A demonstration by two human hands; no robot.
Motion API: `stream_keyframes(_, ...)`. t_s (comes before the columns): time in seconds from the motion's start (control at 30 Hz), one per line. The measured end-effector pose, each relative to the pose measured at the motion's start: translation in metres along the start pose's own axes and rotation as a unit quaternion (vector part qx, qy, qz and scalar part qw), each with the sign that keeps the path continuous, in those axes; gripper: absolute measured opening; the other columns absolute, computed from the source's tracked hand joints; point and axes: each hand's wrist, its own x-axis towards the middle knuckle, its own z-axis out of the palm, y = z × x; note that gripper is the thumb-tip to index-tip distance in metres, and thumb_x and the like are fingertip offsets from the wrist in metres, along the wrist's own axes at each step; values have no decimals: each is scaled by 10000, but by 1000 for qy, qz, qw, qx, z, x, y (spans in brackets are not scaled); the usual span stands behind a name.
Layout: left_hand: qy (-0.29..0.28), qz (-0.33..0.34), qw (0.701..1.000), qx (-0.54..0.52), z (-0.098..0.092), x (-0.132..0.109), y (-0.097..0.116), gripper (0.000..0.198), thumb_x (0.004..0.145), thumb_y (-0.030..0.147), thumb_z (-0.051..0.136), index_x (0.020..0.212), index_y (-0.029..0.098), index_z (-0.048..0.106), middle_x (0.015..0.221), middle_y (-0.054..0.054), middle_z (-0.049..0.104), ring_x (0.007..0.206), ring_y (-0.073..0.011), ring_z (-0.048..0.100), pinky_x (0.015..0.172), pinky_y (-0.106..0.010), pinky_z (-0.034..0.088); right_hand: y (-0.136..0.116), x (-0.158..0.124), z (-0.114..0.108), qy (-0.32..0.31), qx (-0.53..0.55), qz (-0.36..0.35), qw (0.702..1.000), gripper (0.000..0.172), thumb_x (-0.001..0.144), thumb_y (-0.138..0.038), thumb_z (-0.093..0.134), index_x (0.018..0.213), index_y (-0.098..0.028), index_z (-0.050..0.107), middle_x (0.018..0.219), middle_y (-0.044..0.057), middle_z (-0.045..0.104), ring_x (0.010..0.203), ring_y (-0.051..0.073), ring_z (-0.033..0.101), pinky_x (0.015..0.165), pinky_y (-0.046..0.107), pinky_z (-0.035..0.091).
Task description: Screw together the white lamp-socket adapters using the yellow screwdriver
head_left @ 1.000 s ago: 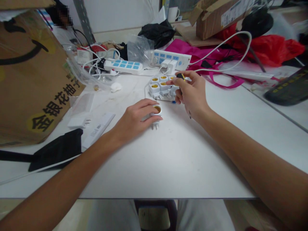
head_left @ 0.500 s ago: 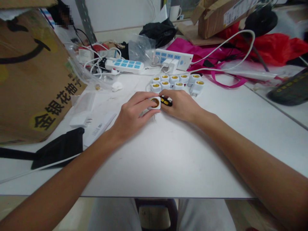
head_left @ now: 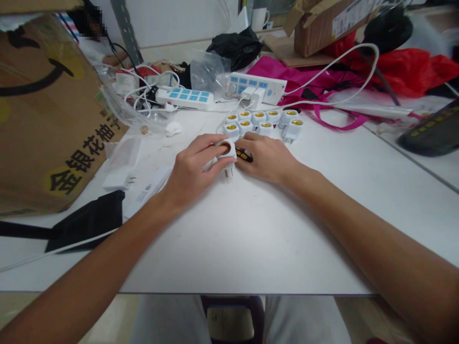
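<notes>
Over the white table [head_left: 229, 239], my left hand [head_left: 193, 166] grips a white plug-in lamp socket [head_left: 232, 152] between thumb and fingers. Its brass-coloured opening faces up and towards me, a fingertip is at the opening, and metal prongs point down beneath it. My right hand [head_left: 268, 156] is closed around a black-and-yellow tool [head_left: 245, 154], close against the right side of the socket. The tool's tip is hidden, so its kind is unclear. Just beyond my hands stand several matching lamp sockets [head_left: 265, 127] in two rows, openings upward.
Behind the sockets lie two power strips [head_left: 186, 98] with tangled white cables. A large cardboard box [head_left: 53, 124] stands at left, near a black flat object [head_left: 88, 220] and a white plug [head_left: 118, 180]. Pink fabric [head_left: 297, 76] and red plastic [head_left: 412, 71] lie at the back right. A person sits at far left.
Both hands have shifted slightly left. The held socket has turned, so its prongs show more clearly below it. At the back left, the other person's arm has come into view.
</notes>
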Motion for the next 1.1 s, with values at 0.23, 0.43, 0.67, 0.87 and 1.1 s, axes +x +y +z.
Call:
stream_keyframes(0.23, 8, -16, 1000, 1, -1, 1, -1, 122, 1024, 322, 799, 1069, 209, 799, 1283, -118, 822, 1175, -239, 791, 1056, -410, 638, -4, 1, -4, 78, 84, -66, 991, 454, 952, -399, 663, 1358, -196, 645, 1268, 168, 677, 1071, 343, 665, 835, 420, 506)
stream_keyframes(0.43, 20, -12, 1000, -4, -4, 5, 5, 133, 1034, 287, 783, 1145, 215, 785, 1299, -110, 816, 1219, -248, 778, 1109, -422, 622, -8, 1, -4, 86, 169, -155, 969, 424, 904, -318, 690, 1297, -212, 571, 1193, 128, 654, 1087, 317, 640, 944, 431, 527)
stream_keyframes(0.67, 12, -6, 1000, 28, -6, 5, 1, 167, 1068, 374, 736, 1138, 229, 783, 1329, -102, 799, 1240, -248, 763, 1108, -443, 632, -10, 1, 1, 97, 204, -141, 964, 530, 893, -423, 776, 1330, -249, 533, 1191, 104, 656, 1026, 313, 645, 926, 460, 556)
stream_keyframes(0.87, 11, -11, 1000, 15, -4, 4, -3, 81, 1063, 296, 743, 1044, 223, 772, 1320, -101, 783, 1229, -245, 752, 1083, -433, 619, -11, -1, 1, 81, 231, -179, 953, 677, 843, -347, 729, 1459, -234, 473, 1314, 146, 632, 1118, 341, 634, 977, 514, 571)
stream_keyframes(1.1, 9, -8, 1000, 10, -4, 3, -5, 96, 1044, 310, 770, 1000, 225, 757, 1276, -92, 787, 1192, -235, 753, 1063, -412, 623, -16, 0, 4, 91, 244, -140, 955, 451, 972, -421, 701, 1348, -238, 533, 1231, 128, 655, 1052, 313, 656, 944, 500, 582)
